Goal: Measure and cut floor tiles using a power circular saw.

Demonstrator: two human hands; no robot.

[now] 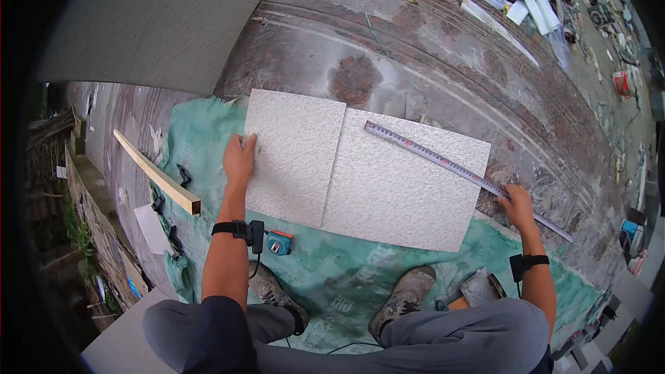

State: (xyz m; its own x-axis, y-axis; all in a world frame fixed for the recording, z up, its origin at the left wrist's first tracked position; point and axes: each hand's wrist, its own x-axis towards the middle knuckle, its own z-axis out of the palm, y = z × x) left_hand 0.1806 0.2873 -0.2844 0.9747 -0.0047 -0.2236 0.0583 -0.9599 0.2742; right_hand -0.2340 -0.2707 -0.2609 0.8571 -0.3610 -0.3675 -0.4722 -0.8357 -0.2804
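Red bucket [622, 84], contents unclear, sits beyond the ruler [433, 156] in the right grip [516, 206].

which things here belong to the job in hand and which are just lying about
Apparently in use:
measuring strip, at the right hand
right speckled panel, under the measuring strip
left speckled panel, touched by the left hand

Apparently lying about:
wooden bar
teal device
red container

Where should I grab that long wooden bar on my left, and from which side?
I'd take the wooden bar around mid-length, coming from above and its right, the side your left hand is on. It's long and slim, so fingers should close easily across its narrow width, probably near balance. A black object sits close on that side, so stay high.
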